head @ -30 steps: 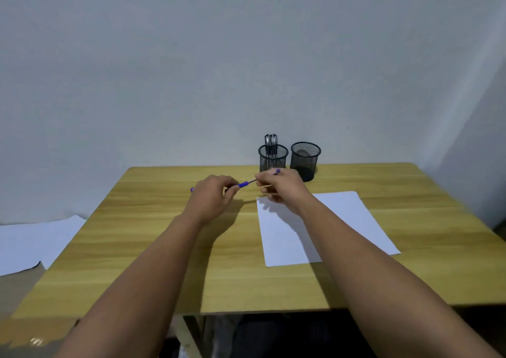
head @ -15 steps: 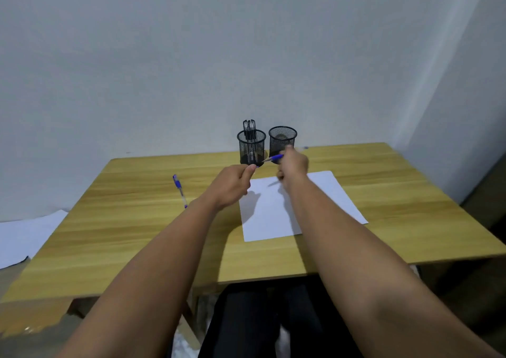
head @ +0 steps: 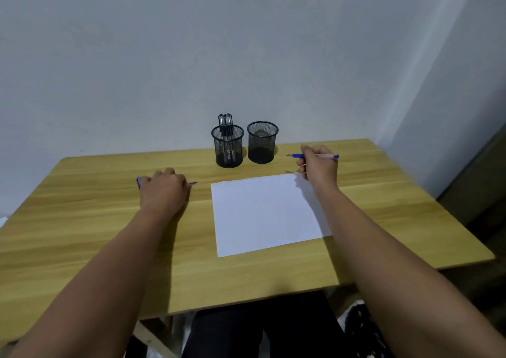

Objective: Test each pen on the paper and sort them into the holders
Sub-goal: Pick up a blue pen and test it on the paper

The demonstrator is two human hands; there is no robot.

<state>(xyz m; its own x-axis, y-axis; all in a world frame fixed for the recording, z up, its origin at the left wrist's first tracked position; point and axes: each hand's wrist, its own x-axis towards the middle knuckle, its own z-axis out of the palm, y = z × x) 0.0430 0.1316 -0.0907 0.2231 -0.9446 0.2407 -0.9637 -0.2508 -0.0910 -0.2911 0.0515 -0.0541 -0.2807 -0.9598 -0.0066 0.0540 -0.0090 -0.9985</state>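
My right hand grips an uncapped blue pen just past the far right corner of the white paper, tip pointing left toward the holders. My left hand rests curled on the table left of the paper, and a small blue cap pokes out at its fingertips. A second blue pen lies partly hidden under that hand. Two black mesh holders stand at the back: the left holder has black pens in it, and the right holder looks empty.
The wooden table stands against a grey wall, and its right edge is near a wall corner. Bare wood lies in front of the paper and on either side. My dark-clothed lap shows below the front edge.
My hands have pulled apart from in front of the holders. The right hand carried the pen to the right. The left hand dropped left onto the table over the lying pen.
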